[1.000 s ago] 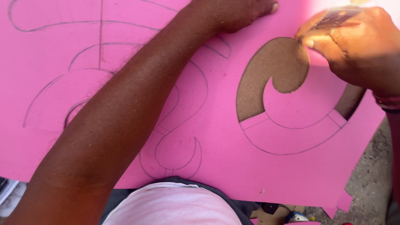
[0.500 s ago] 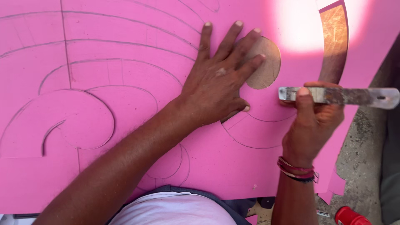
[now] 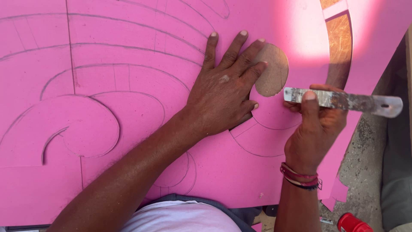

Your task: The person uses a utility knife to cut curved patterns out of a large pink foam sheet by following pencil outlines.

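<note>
Two hands: left hand (image 3: 221,96) flat on one pink sheet (image 3: 107,51), right hand (image 3: 315,124) gripping one blade (image 3: 343,101).

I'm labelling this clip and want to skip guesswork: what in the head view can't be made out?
- Lines on the pink sheet under the left hand: covered by the hand.
- Middle of the metal blade: hidden inside the right hand.
- Sheet surface at top right: washed out by sun glare.
- Red object: cut off by the bottom edge.
</note>
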